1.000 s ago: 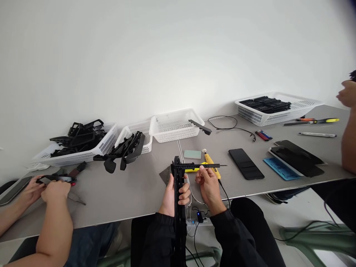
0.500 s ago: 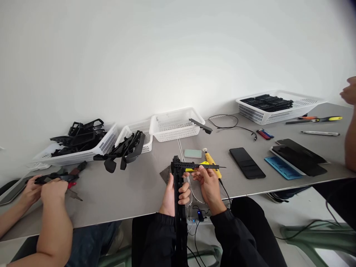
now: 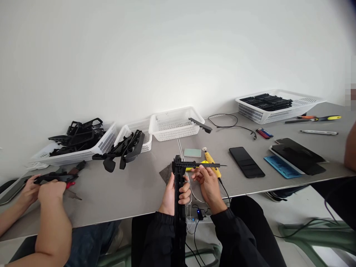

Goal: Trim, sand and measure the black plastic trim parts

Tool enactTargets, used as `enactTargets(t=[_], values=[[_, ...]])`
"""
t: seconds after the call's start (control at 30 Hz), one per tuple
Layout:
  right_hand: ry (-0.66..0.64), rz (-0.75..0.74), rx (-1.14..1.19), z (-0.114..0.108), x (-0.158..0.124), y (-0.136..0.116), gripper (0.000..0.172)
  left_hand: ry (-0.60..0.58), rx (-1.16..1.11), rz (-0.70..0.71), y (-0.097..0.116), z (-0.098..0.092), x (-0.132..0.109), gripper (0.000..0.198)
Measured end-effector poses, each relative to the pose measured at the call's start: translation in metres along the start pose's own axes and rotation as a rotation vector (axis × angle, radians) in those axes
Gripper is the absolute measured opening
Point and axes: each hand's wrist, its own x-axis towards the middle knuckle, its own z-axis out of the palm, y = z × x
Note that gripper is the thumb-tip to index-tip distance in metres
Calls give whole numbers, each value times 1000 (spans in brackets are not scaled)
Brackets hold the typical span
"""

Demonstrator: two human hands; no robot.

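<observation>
My left hand (image 3: 174,193) is wrapped round a long black plastic frame part (image 3: 179,215) that stands on edge from my lap up to the table edge. My right hand (image 3: 207,183) pinches a black caliper (image 3: 198,164), held level with its jaws clamped on the top end of the frame part. A yellow tool (image 3: 211,164) with a black cord lies on the grey table (image 3: 125,193) just behind the caliper.
White baskets (image 3: 174,128) of black parts line the back of the table; another basket (image 3: 278,105) stands far right. Phones (image 3: 246,162), a blue mat (image 3: 280,167), pens and cables lie to the right. A co-worker's hands (image 3: 41,187) work at the left; another person's arm (image 3: 350,148) is at the right edge.
My right hand slid slightly left along the caliper and back. The co-worker at the left shifted the part in their hands. The person at the right drew their hand out of view.
</observation>
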Motion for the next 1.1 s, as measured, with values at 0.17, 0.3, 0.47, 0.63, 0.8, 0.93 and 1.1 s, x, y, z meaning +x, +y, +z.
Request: enactTargets(t=[0.17, 0.3, 0.47, 0.63, 0.8, 0.93, 1.1], values=[[2, 3, 15, -1, 1, -1, 31, 2, 1, 3, 0, 0, -1, 53], [-4, 8, 19, -1, 0, -2, 32, 5, 17, 25, 0, 0, -1, 54], [-19, 7, 10, -1, 0, -2, 32, 10, 20, 27, 0, -1, -1, 58], [-18, -5, -11, -1, 0, -2, 33, 6, 4, 22, 1, 0, -2, 56], [22, -41, -43, -1, 0, 1, 33, 16, 3, 13, 0, 2, -1, 54], [49, -67, -58, -1, 1, 2, 28, 47, 10, 1, 0, 3, -1, 53], [23, -63, -55, 1, 1, 0, 29, 50, 12, 7, 0, 3, 0, 54]])
